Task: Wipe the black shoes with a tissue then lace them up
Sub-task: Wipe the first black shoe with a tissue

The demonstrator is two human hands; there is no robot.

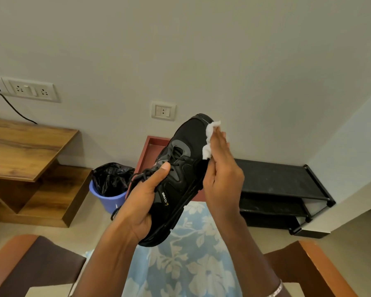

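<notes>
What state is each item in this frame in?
black shoe: held up, toe pointing away
laces: threaded, loose, untied
tissue: crumpled, pressed on the shoe near its toe
left hand: grips the shoe, thumb on the laces
right hand: straight fingers press the tissue
bin: lidless, black bag inside

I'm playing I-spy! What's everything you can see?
Black lace-up sneaker: one, black, centre.
Crumpled white tissue: one, white, on sneaker's toe side.
Blue plastic bin, black bag: one, blue, floor left.
Brown wooden desk: one, brown, left.
Black shoe rack: one, black, right.
White wall socket panels: two groups, white, wall.
Red flat tray: one, red, behind sneaker.
Floral cloth: one, light blue, below sneaker.
Left hand: one, grips sneaker.
Right hand: one, presses tissue.
</notes>
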